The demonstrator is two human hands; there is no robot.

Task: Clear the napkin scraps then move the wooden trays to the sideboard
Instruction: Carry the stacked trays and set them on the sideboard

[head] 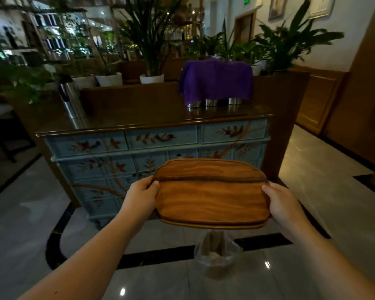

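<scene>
The wooden trays (212,193) are held in the air in front of the sideboard (156,146), below the level of its top and not touching it. At the near edge a second rim shows under the upper tray, so at least two are stacked; the exact number cannot be told. The upper tray is oval-cornered, its grain running across with one dark streak near the far side, and it lies roughly level, tipped slightly toward the camera.

The left hand (142,194) grips the trays' left end, thumb lying on top of the rim and fingers hidden underneath. The right hand (279,204) grips the right end the same way, thumb on the rim, fingers out of sight below. Both forearms are bare and reach forward from the lower corners, converging on the trays, with the wrists almost straight.

Just under the trays' near edge hangs a clear plastic bag (217,254) with pale crumpled material in it; what holds it cannot be told.

The sideboard is pale blue with painted leaves and birds on its drawer fronts and a dark polished wooden top. On that top, toward the right, a purple cloth (215,82) drapes over several metal cylinders (211,102). At the top's left end stands a steel thermos jug (70,100). Behind the sideboard are potted plants (152,40). The floor (30,224) is glossy grey tile with black inlay bands.
</scene>
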